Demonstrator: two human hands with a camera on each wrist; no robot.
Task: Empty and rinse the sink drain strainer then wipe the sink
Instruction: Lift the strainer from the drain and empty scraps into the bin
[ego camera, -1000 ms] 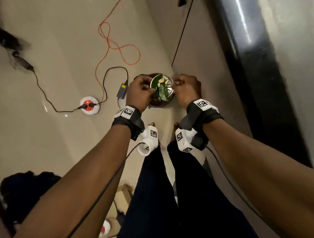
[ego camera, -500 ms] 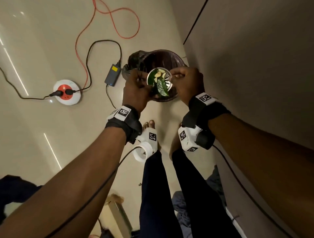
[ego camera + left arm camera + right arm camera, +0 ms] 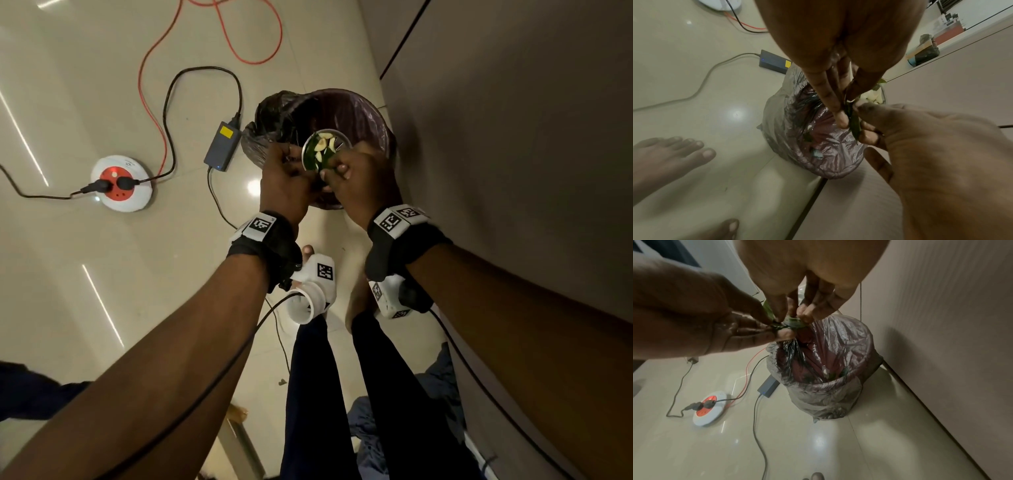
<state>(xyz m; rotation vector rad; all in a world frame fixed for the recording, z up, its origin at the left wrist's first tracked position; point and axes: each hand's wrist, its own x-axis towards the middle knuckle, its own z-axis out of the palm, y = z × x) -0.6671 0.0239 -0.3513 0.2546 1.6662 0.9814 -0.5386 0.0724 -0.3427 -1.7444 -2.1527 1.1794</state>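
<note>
Both hands share the grip on the strainer (image 3: 325, 149): the left hand (image 3: 286, 178) has its fingers curled round the near-left rim, and the right hand (image 3: 359, 178) pinches the opposite edge along with a green leaf (image 3: 854, 123). That strainer sits just above centre in the head view, tipped over the open mouth of the bin (image 3: 363, 116), which is lined with a thin plastic bag (image 3: 824, 391).

Emptying looks to be just under way. Pale scraps (image 3: 322, 144) and the leaf remain in the strainer, while a few bits lie at the bottom of the bag. Rinsing and wiping the sink are not yet done, and no sink or tap shows in any view.

From both wrist views the strainer is mostly hidden behind fingers, so exactly which fingertips bear on metal and which on the leaf is hard to tell; probably the right thumb is on the leaf. The bin's far rim is dim.
</note>
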